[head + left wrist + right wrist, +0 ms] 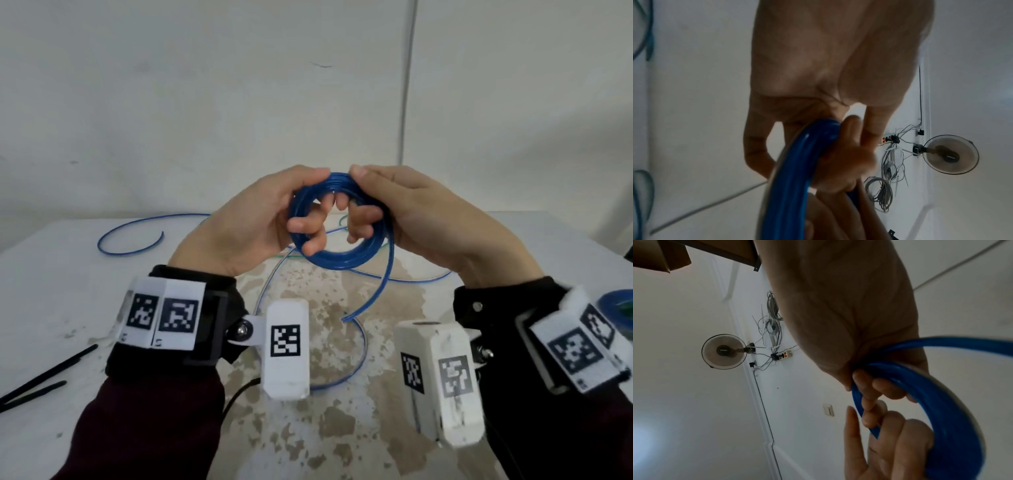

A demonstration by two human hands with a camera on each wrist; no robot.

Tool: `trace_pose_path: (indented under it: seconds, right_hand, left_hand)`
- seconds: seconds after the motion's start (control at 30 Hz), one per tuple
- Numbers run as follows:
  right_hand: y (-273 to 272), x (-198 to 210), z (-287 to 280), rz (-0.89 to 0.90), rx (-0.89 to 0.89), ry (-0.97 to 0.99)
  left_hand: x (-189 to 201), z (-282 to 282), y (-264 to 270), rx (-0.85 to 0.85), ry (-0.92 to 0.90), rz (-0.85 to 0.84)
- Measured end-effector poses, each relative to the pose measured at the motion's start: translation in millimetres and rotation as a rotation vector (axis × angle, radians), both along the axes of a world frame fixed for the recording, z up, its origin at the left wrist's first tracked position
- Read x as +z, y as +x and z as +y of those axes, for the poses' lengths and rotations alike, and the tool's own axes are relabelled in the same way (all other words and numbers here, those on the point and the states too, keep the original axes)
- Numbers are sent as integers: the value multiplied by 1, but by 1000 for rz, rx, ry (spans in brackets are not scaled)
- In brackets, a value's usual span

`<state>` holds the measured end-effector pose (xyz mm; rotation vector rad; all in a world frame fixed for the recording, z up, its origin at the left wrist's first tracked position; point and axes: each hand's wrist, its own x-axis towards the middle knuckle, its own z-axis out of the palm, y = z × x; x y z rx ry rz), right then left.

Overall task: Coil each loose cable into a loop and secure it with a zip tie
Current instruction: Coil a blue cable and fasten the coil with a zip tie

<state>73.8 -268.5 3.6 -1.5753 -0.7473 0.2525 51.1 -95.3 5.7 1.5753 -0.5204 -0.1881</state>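
A blue cable coil [342, 255] of several turns hangs in the air above the table, held between both hands. My left hand [270, 216] grips its left side, fingers curled through the ring. My right hand [394, 209] pinches the top right of the coil, thumb on top. The cable's free end [344, 319] dangles below the coil. From the left wrist the blue coil [793, 170] runs under my curled fingers [849, 155]. In the right wrist view the blue coil [941, 402] passes through my right hand's fingers [875, 389]. Black zip ties [41, 377] lie at the table's left edge.
More loose blue cable [130, 236] lies on the white table [68, 308] at the far left and behind the hands. Another clear-blue cable [359, 349] loops on the stained middle. A blue object [616, 305] sits at the right edge. A wall stands behind.
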Motion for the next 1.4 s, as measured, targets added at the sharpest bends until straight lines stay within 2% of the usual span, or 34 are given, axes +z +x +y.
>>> trace_pose_path:
  seconds: [0.2,0.4,0.5,0.67,0.83,1.0,1.1,1.2,1.27,1.4]
  right_hand:
    - [2,0,1,57,-176,62]
    - [5,-3,3,135,-140,150]
    - [7,-4,3,97,-161,160]
    - [10,-5,1,-5,-244,83]
    - [8,-4,-3,-109,-269,-42]
    - [4,-5,2,-172,-258,-168]
    - [2,-5,3,-173,-223,-161]
    - [2,-5,5,-153,-172,-135]
    - [2,-6,6,-162,-173,-104]
    - [7,-8,3,-145,-220,-46]
  left_hand:
    - [-4,-5,4,225,-29,-172]
    - [-10,-14,10,361,-219,-206]
    - [-14,-17,13,364,-234,-200]
    - [-17,-15,16,312,-121,-187]
    - [-15,-14,14,250,-63,-76]
    - [-16,-14,13,269,180,-184]
    - [-16,-7,13,201,203,-202]
    - [-16,-1,12,171,189,-230]
    - [-15,-1,12,217,150,-268]
    - [-16,1,19,359,-86,-265]
